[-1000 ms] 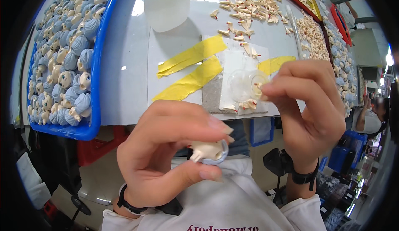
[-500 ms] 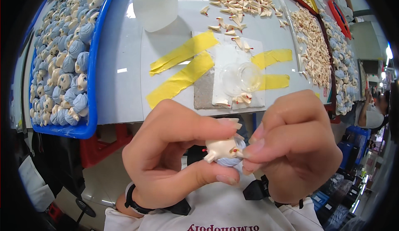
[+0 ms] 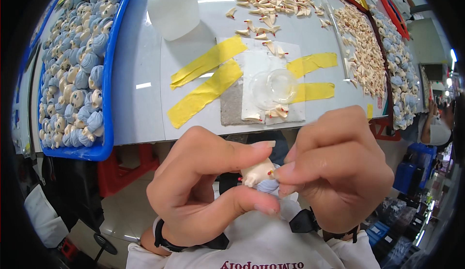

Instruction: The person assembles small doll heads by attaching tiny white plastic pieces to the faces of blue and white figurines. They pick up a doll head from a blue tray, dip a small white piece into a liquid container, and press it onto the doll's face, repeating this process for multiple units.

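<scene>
A small cream toy figure with pale blue swirled hair (image 3: pixel 257 173) is pinched between the thumb and fingers of my left hand (image 3: pixel 203 186). It is tilted, and small red spots show on both its sides. My right hand (image 3: pixel 339 172) is closed, with thumb and fingertips pressed together against the figure's right side, beside a red spot. Whatever lies between those fingertips is hidden. Beyond my hands, a clear round dish (image 3: pixel 274 89) stands on a white sheet (image 3: pixel 249 68). Several small cream pieces with red tips (image 3: pixel 277 111) lie by the dish.
A blue tray (image 3: pixel 110 75) full of blue-haired heads stands at the left. A translucent bottle (image 3: pixel 173 12) is behind the dish. Yellow tape strips (image 3: pixel 206 94) flank the sheet. More red-tipped pieces (image 3: pixel 286 0) are spread at the back, with a heap (image 3: pixel 363 51) at the right.
The figure has turned slightly in my left hand. My right fingertips have closed in on its side, covering the part that showed there. The view has shifted a little.
</scene>
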A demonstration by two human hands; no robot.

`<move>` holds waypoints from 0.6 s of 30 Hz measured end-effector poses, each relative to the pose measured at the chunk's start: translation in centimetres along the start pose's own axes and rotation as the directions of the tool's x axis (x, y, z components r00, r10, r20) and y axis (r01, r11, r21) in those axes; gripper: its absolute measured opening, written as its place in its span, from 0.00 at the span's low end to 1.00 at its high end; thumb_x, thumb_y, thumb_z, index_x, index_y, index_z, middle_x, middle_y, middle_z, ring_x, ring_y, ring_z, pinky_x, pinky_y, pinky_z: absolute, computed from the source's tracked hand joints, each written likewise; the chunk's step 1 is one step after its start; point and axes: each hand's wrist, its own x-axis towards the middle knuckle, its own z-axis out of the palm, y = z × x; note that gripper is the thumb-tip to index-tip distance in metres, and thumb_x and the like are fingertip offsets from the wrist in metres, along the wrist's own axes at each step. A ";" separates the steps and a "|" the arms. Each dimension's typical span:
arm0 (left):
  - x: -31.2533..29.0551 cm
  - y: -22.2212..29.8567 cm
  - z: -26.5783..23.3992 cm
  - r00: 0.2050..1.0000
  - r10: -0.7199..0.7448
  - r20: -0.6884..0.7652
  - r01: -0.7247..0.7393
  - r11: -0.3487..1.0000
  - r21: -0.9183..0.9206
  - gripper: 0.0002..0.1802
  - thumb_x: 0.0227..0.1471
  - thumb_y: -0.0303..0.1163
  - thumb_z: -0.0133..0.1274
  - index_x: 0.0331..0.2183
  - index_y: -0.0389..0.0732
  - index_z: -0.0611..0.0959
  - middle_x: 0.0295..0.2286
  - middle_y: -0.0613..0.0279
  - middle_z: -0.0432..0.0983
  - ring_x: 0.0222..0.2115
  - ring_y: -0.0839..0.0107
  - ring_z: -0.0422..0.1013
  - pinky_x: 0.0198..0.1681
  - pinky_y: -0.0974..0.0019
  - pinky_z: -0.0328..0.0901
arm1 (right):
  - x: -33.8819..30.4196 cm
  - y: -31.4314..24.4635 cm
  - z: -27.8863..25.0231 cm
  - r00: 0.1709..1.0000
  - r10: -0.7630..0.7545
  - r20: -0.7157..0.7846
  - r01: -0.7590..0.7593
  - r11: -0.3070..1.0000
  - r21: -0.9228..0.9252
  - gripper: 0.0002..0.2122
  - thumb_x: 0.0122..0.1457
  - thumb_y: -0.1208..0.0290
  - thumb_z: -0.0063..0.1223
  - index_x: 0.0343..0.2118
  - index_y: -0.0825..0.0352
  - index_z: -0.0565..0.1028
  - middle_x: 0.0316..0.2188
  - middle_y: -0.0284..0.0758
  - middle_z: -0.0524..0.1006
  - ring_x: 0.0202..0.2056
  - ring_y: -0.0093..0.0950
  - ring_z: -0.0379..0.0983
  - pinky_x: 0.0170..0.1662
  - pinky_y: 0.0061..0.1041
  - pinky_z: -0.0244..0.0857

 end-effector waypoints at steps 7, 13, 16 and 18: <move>1.3 0.1 0.3 0.963 0.265 0.053 -0.269 0.915 0.299 0.27 0.34 0.41 0.64 0.34 0.33 0.74 0.29 0.57 0.69 0.26 0.69 0.66 0.29 0.71 0.60 | -0.6 -0.3 -1.4 0.963 0.241 0.120 -0.269 0.880 0.392 0.25 0.41 0.69 0.65 0.42 0.71 0.67 0.39 0.37 0.68 0.34 0.23 0.67 0.37 0.21 0.61; 2.0 1.1 1.7 0.917 0.382 0.115 -0.376 0.730 0.571 0.19 0.36 0.34 0.63 0.34 0.40 0.77 0.31 0.60 0.71 0.32 0.64 0.67 0.34 0.65 0.64 | -0.2 0.5 -4.4 0.939 0.335 0.082 -0.345 0.915 0.210 0.18 0.45 0.74 0.59 0.39 0.74 0.69 0.35 0.38 0.72 0.35 0.23 0.69 0.38 0.21 0.62; 0.8 2.6 -3.0 0.917 0.393 0.070 -0.305 0.577 0.758 0.29 0.44 0.41 0.57 0.42 0.32 0.68 0.40 0.45 0.65 0.38 0.58 0.64 0.41 0.59 0.61 | 0.1 1.8 -10.4 0.843 0.412 -0.345 -0.451 0.892 -0.038 0.10 0.50 0.80 0.50 0.37 0.70 0.72 0.31 0.31 0.73 0.29 0.16 0.68 0.30 0.14 0.63; 0.9 3.8 -6.3 0.925 0.378 0.044 -0.211 0.412 0.886 0.18 0.50 0.29 0.49 0.42 0.31 0.70 0.43 0.47 0.65 0.40 0.62 0.63 0.44 0.63 0.59 | -0.4 6.5 -16.7 0.813 0.252 -0.526 -0.491 0.782 -0.384 0.12 0.51 0.78 0.49 0.40 0.70 0.71 0.34 0.34 0.73 0.34 0.18 0.68 0.35 0.18 0.64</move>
